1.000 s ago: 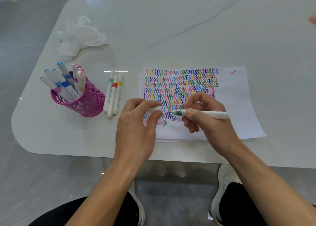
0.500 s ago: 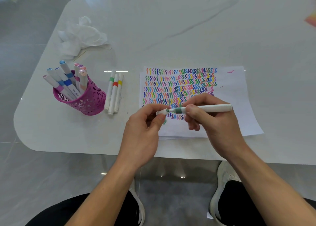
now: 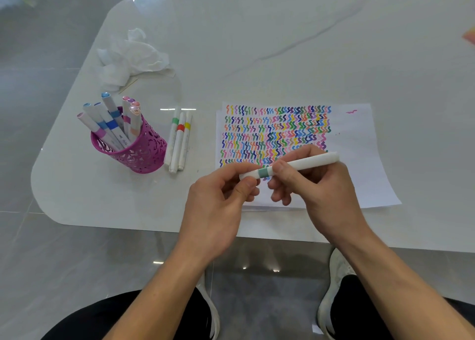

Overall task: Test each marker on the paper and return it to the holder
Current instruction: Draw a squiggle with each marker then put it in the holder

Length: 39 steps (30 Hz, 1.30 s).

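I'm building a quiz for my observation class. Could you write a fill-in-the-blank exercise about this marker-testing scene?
1. The left hand and right hand hold a marker with a ___ band.
2. Beside the holder, ___ loose markers lie on the table.
3. The middle one of these has a ___ band.
Missing words: green; three; red.
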{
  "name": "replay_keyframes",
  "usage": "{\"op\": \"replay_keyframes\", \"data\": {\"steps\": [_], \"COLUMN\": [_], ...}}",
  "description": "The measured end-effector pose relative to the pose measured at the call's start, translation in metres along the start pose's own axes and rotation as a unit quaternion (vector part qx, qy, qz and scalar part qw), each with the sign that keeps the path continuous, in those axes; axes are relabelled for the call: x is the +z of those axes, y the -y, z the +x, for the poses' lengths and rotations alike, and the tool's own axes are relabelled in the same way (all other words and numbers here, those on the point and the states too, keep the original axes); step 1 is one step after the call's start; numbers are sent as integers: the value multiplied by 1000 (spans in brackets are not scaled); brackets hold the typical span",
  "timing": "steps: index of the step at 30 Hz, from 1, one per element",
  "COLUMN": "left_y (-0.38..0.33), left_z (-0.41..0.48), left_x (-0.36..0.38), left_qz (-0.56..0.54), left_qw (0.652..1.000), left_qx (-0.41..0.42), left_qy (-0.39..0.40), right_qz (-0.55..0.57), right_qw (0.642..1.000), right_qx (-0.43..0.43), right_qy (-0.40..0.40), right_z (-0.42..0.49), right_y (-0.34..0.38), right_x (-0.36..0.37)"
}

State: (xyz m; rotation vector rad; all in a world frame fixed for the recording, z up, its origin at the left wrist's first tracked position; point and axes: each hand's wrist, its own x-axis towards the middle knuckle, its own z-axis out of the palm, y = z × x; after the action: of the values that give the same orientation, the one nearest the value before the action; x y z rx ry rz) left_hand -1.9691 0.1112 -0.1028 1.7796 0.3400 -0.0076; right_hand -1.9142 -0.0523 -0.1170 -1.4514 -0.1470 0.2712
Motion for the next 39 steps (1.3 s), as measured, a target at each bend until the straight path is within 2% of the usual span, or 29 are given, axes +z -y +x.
{"op": "replay_keyframes", "data": {"steps": [5, 11, 15, 21, 25, 27, 31, 36, 39], "left_y": [-1, -5, -14, -16, -17, -19, -22, -19, -15], "left_z": [2, 0, 4, 9, 7, 5, 6, 9, 11], "left_x": [-6, -12, -27, -48, -59, -64, -77, -90, -93], "left_qz": [-63, -64, -73, -104, -62, -57, -40, -7, 22], "left_qw": [998, 997, 996, 977, 957, 939, 890, 853, 849], "left_qx": [-2, 0, 33, 76, 132, 169, 227, 258, 268], "left_qy": [-16, -30, -39, -167, -251, -293, -393, -454, -455], "right_qz": [57, 93, 97, 76, -63, -116, -138, -156, -167], "right_qw": [998, 995, 991, 994, 994, 987, 981, 978, 977], "right_qx": [11, 31, 58, 74, 75, 86, 103, 109, 108], "right_qy": [12, 35, 66, 1, -39, -66, -87, -81, -78], "right_z": [2, 2, 6, 11, 14, 14, 15, 15, 15], "right_y": [2, -3, -4, -12, -22, -29, -36, -40, -40], "right_x": [6, 15, 17, 13, 8, 5, 2, 3, 3]}}
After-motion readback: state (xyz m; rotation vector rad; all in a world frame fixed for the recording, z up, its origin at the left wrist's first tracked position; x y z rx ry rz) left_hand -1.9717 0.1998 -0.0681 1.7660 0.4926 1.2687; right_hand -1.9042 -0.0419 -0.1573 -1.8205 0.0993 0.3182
